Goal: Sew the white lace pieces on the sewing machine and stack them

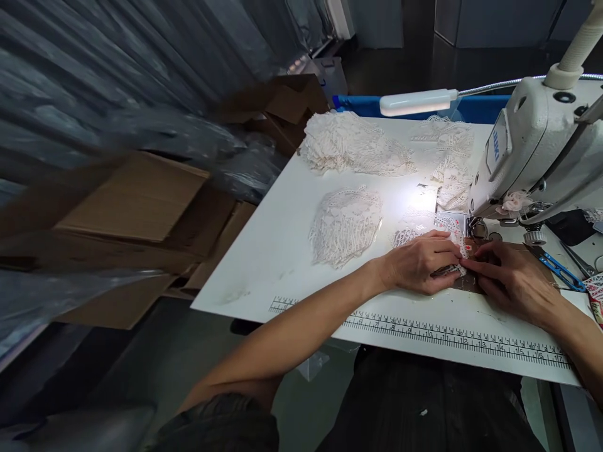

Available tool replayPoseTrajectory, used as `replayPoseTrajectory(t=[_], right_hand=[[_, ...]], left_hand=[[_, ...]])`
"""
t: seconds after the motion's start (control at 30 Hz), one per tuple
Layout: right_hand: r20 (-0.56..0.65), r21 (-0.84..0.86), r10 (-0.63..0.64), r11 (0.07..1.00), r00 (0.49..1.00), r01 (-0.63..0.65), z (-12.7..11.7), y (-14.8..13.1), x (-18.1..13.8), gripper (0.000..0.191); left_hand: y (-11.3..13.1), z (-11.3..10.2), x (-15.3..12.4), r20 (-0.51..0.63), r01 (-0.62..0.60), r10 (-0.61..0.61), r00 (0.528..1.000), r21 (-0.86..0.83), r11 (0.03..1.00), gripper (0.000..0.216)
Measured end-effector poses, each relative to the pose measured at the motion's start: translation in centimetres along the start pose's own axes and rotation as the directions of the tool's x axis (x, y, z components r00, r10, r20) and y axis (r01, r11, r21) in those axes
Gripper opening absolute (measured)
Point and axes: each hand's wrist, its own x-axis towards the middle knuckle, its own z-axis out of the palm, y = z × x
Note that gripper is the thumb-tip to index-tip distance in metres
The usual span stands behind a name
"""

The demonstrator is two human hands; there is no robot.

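Observation:
My left hand (pixel 424 262) rests on the white table with its fingers bent over a piece of white lace (pixel 453 231). The lace lies at the presser foot (pixel 470 227) of a sewing machine (pixel 522 138), and part of it is hidden under my fingers. From the other side, my right hand (pixel 516 276) pinches the near edge of the same lace, its fingertips meeting those of my left hand. A small red mark shows beside the lace near the right fingertips. Under both hands is a brown plate (pixel 464 282).
Lace stacks lie at the table's back (pixel 348 143), left (pixel 347 226) and behind the needle (pixel 455 182). A lamp (pixel 418 102) overhangs the far edge. Blue thread snips (pixel 558 269) and scissors (pixel 577 257) lie at right. Cardboard boxes (pixel 134 194) stand left; a ruler scale (pixel 443 336) runs along the front.

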Motion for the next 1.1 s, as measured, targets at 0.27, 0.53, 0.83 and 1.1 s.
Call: replayPoseTrajectory(t=[0.27, 0.53, 0.83, 1.1], right_hand=[[-0.024, -0.024, -0.009, 1.000, 1.000, 0.009, 0.1, -0.2, -0.2, 0.030], [-0.040, -0.050, -0.037, 0.998, 0.999, 0.035, 0.1, -0.3, -0.2, 0.031], [-0.037, -0.050, -0.033, 0.998, 0.999, 0.031, 0.2, -0.3, -0.2, 0.030], [0.030, -0.130, -0.028, 0.991, 0.999, 0.031, 0.4, -0.6, -0.4, 0.033]], left_hand=[[-0.7, -0.8, 0.4, 0.040, 0.000, -0.010, 0.999, 0.230, 0.973, 0.022], [-0.7, -0.5, 0.1, 0.138, -0.012, -0.030, 0.990, 0.296, 0.955, 0.031], [-0.6, -0.7, 0.3, 0.156, -0.017, -0.031, 0.987, 0.296, 0.955, 0.031], [0.6, -0.5, 0.2, 0.130, 0.134, -0.176, 0.976, 0.280, 0.951, 0.033]])
